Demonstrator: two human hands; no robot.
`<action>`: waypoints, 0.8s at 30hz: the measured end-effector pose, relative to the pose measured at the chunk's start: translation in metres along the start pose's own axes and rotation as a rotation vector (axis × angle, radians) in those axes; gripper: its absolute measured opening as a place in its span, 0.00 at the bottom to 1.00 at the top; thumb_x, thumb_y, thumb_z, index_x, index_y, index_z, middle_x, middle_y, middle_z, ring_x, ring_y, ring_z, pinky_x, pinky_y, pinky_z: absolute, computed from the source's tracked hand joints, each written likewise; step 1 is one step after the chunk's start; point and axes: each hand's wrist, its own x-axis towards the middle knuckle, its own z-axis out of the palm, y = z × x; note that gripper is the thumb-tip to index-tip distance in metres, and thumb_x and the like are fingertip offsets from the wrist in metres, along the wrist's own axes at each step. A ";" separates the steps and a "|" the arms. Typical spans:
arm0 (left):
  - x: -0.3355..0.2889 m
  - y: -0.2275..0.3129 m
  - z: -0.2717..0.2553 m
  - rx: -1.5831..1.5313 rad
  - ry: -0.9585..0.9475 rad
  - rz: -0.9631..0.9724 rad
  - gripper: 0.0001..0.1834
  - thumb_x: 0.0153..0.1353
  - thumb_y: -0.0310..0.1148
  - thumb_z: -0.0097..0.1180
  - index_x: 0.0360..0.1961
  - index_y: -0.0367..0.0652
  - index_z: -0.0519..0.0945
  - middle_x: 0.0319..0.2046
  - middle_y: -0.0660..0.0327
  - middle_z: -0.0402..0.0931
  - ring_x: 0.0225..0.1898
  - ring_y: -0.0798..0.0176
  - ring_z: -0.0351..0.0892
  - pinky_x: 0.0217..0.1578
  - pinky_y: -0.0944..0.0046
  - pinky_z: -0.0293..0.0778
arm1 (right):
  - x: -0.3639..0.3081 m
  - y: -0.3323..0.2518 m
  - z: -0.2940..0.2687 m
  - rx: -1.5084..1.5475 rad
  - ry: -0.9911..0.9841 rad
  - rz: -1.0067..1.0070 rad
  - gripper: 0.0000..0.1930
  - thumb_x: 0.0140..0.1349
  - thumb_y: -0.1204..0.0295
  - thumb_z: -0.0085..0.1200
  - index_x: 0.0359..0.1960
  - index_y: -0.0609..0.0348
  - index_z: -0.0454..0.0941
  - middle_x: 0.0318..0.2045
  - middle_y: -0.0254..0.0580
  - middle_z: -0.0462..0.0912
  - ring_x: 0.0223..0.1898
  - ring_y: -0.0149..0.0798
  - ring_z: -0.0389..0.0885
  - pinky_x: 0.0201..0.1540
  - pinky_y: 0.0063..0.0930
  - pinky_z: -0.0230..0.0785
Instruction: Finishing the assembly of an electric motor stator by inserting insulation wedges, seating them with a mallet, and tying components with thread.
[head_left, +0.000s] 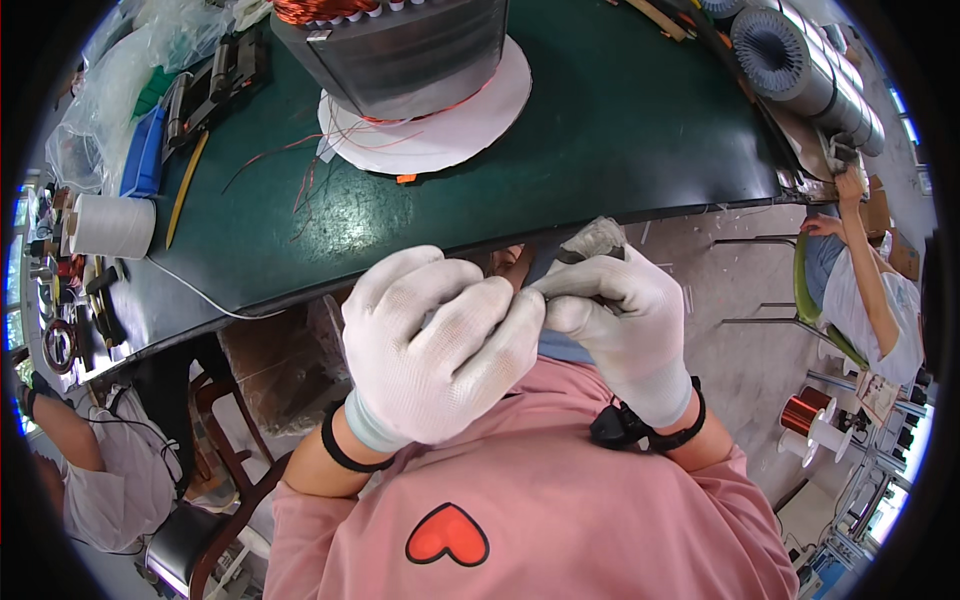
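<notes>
Two gloved hands work on the wearer's side of the wound stator core (400, 70). From where I stand, the left hand (435, 345) has its fingers curled, with its fingertips against those of the right hand (630, 325); I cannot tell what, if anything, is pinched. A crumpled grey cloth-like piece (597, 238) lies at the right fingers, nearer the wearer than the core. Advised: steady wrists, light fingertip pressure. Left of the core: blue plastic bin (145, 152) and clear plastic bag (90, 125), contents indiscernible.
</notes>
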 end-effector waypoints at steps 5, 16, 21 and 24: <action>-0.009 -0.022 -0.002 -1.226 0.255 -0.544 0.07 0.59 0.23 0.58 0.39 0.43 0.77 0.40 0.57 0.76 0.47 0.51 0.80 0.57 0.41 0.75 | 0.001 -0.004 -0.002 0.294 -0.225 0.411 0.07 0.65 0.82 0.57 0.44 0.63 0.81 0.32 0.35 0.80 0.31 0.27 0.78 0.35 0.22 0.72; 0.010 0.011 0.012 -1.255 -0.862 -0.766 0.28 0.56 0.40 0.67 0.54 0.37 0.76 0.31 0.57 0.80 0.34 0.60 0.79 0.40 0.59 0.76 | 0.048 -0.019 0.001 1.922 -0.427 0.325 0.18 0.66 0.81 0.38 0.54 0.51 0.70 0.39 0.40 0.79 0.16 0.31 0.67 0.16 0.23 0.62; -0.009 -0.009 -0.010 -1.361 -1.194 -0.819 0.15 0.70 0.41 0.53 0.47 0.42 0.82 0.27 0.61 0.77 0.29 0.68 0.73 0.34 0.63 0.73 | 0.040 -0.026 -0.015 1.367 -0.323 0.227 0.14 0.72 0.57 0.53 0.42 0.53 0.68 0.34 0.40 0.76 0.30 0.35 0.76 0.29 0.29 0.70; -0.046 -0.030 -0.051 -0.930 -1.386 -0.756 0.14 0.70 0.38 0.50 0.47 0.42 0.82 0.31 0.57 0.80 0.30 0.63 0.78 0.37 0.59 0.76 | 0.032 -0.001 -0.055 -0.061 -0.229 -0.240 0.22 0.74 0.49 0.48 0.48 0.58 0.71 0.43 0.47 0.77 0.44 0.41 0.77 0.55 0.40 0.69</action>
